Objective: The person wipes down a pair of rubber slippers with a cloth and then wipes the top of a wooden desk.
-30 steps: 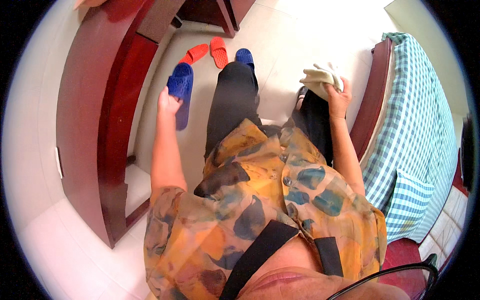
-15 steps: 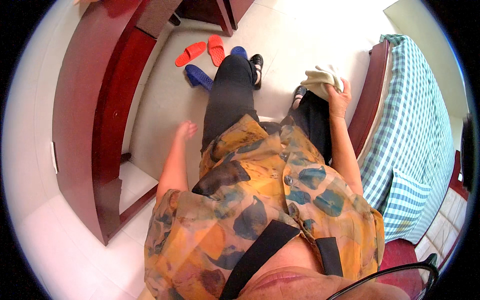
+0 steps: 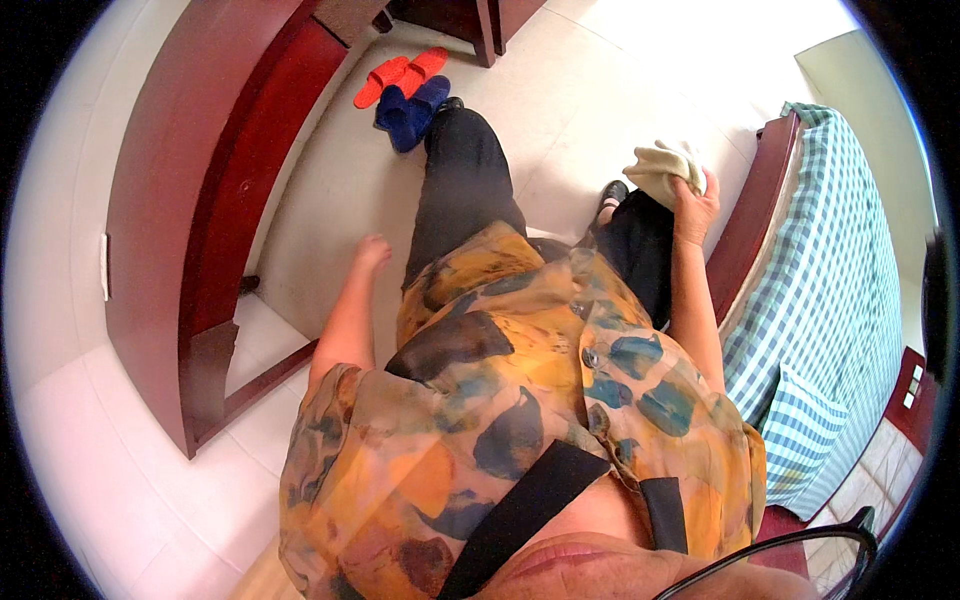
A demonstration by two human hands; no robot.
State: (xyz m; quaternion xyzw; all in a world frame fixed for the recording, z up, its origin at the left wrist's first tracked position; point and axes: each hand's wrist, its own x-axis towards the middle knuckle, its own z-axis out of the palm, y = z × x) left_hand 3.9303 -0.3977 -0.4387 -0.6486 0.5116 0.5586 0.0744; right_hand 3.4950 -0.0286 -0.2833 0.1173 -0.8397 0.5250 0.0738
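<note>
My right hand [image 3: 697, 208] is closed around a bunched cream cloth [image 3: 662, 170], held above my right leg near the bed. Some of its folds stick out past my fingers to the left. My left hand [image 3: 374, 251] hangs beside my left thigh, slightly blurred, its fingers curled in and nothing seen in them. Ahead, my left foot in a black shoe [image 3: 450, 103] is against a pair of dark blue slippers [image 3: 405, 118]. Just beyond those lie two red slippers [image 3: 400, 76], close together on the floor.
A dark red wooden cabinet [image 3: 150, 240] runs along my left. Another dark wooden piece of furniture [image 3: 483, 30] stands ahead. On my right is a bed with a wooden edge [image 3: 757, 215] and a green-and-white checked cover [image 3: 815, 300]. Pale tiles [image 3: 570, 90] form the floor.
My left foot has moved forward and left. The blue slippers, earlier apart, now lie together, and the red ones sit farther from me. My right hand still grips the cloth.
</note>
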